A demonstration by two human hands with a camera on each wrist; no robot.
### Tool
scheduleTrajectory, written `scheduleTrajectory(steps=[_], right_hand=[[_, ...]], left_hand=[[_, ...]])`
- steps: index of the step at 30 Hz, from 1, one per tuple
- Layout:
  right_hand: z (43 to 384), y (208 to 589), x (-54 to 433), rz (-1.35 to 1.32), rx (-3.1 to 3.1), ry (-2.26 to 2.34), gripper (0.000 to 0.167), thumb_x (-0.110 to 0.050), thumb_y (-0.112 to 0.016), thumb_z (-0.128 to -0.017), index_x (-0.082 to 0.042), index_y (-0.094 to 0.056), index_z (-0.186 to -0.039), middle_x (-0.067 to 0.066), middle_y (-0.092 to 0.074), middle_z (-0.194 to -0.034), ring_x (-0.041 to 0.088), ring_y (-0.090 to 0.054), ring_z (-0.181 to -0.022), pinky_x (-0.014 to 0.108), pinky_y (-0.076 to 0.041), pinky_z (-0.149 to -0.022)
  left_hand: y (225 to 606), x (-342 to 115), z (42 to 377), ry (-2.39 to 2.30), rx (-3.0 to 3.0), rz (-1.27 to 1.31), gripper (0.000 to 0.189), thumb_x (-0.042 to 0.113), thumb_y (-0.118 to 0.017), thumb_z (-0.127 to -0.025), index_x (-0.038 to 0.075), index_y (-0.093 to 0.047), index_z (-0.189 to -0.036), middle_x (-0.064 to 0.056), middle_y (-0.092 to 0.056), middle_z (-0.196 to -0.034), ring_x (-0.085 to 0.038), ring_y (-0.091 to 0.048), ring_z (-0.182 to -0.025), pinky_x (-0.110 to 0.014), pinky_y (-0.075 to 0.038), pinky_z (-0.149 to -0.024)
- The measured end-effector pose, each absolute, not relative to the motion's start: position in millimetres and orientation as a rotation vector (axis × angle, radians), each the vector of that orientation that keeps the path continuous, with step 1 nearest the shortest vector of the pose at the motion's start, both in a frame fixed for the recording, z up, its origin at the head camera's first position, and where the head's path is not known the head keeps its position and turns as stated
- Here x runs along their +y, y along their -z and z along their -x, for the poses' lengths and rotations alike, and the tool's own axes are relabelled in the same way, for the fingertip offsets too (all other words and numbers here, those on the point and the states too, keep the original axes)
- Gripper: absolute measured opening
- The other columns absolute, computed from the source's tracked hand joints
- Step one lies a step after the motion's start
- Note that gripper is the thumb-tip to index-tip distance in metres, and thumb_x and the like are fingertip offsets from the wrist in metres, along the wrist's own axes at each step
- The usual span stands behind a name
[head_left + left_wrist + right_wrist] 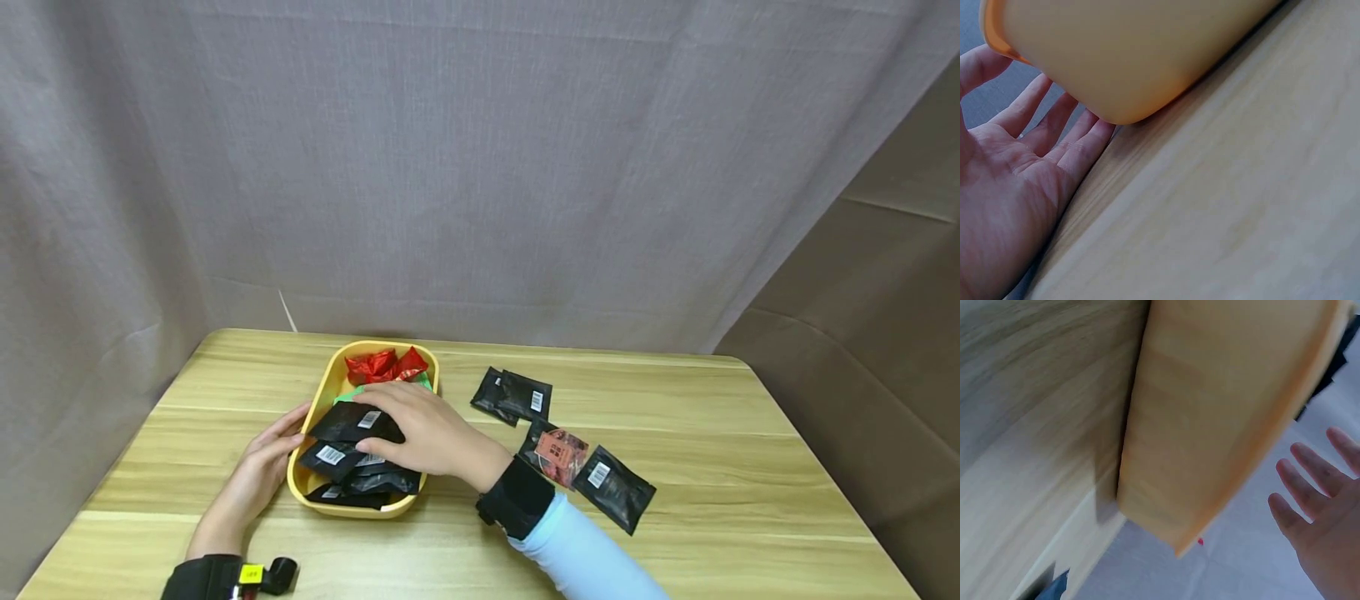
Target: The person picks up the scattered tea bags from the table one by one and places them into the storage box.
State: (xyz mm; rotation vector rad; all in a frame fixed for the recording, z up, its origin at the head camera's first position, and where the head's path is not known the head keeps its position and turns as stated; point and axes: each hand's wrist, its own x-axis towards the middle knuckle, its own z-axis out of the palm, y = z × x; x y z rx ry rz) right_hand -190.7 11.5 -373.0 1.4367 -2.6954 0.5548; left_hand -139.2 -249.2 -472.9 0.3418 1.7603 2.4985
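A yellow plastic box (356, 513) stands on the table, left of centre. Several black sachets (356, 423) with white barcode labels are heaped in its near part. Shiny red packets (371, 367) lie at its far end, with a bit of green wrapping (423, 381) beside them. Along the box's left wall, my left hand (258, 467) rests with extended fingers; the left wrist view shows its fingertips at the wall (1116, 56). My right hand (427, 429) reaches over the sachets with spread fingers. The right wrist view shows that hand (1329, 506) above the rim, nothing visible in its grasp.
Right of the box lie several more sachets: an overlapping black pair (527, 395), one with a reddish printed face (566, 454), and a black one (615, 489) near my right forearm. A grey cloth (480, 183) hangs behind the wooden table (750, 467).
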Motion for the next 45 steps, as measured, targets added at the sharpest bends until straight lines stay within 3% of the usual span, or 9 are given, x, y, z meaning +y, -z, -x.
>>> scheduleTrajectory(steps=[13, 21, 27, 33, 45], right_hand=[[167.6, 367.1, 57.1, -1.351, -2.753, -0.540, 0.064, -0.057, -0.051, -0.098, -0.019, -0.044, -0.149, 0.004, -0.044, -0.151, 0.021, -0.036, -0.141, 0.045, -0.024, -0.118], [147.9, 371.3, 102.4, -1.325, -2.816, -0.400, 0.060, -0.051, -0.052, -0.099, -0.020, -0.045, -0.149, 0.003, -0.042, -0.153, 0.022, -0.036, -0.141, 0.045, -0.024, -0.118], [138.2, 376.4, 138.5, -1.259, -2.837, -0.355, 0.058, -0.046, -0.059, -0.098, -0.023, -0.044, -0.149, 0.001, -0.040, -0.154, 0.022, -0.035, -0.142, 0.048, -0.028, -0.116], [131.1, 379.3, 171.7, -1.159, -2.835, -0.312, 0.058, -0.041, -0.065, -0.095, -0.018, -0.049, -0.146, 0.005, -0.041, -0.153, 0.028, -0.040, -0.138, 0.052, -0.034, -0.111], [133.0, 389.1, 220.2, -0.953, -2.853, -0.336, 0.063, -0.038, -0.076, -0.087, -0.014, -0.056, -0.141, 0.012, -0.049, -0.146, 0.035, -0.047, -0.131, 0.056, -0.039, -0.106]], left_hand=[[473.7, -250.0, 138.3, -2.529, 1.750, -0.378, 0.043, 0.000, -0.039, -0.102, 0.018, -0.055, -0.137, 0.009, -0.059, -0.131, -0.004, -0.056, -0.118, -0.017, -0.043, -0.098], [475.6, -245.7, 138.9, -2.492, 1.786, -0.339, 0.049, 0.003, -0.040, -0.102, -0.008, -0.032, -0.149, 0.010, -0.057, -0.133, -0.003, -0.054, -0.120, -0.017, -0.042, -0.099], [474.4, -243.2, 138.9, -2.466, 1.832, -0.308, 0.053, 0.004, -0.042, -0.102, -0.015, -0.024, -0.149, 0.012, -0.055, -0.133, -0.001, -0.052, -0.121, -0.016, -0.042, -0.098], [473.7, -241.9, 139.8, -2.446, 1.847, -0.287, 0.056, 0.005, -0.042, -0.102, -0.016, -0.021, -0.149, 0.014, -0.055, -0.132, 0.001, -0.052, -0.121, -0.015, -0.042, -0.098], [473.5, -245.0, 138.6, -2.482, 1.822, -0.302, 0.051, 0.004, -0.042, -0.102, -0.011, -0.029, -0.149, 0.013, -0.056, -0.133, -0.001, -0.053, -0.120, -0.015, -0.042, -0.098]])
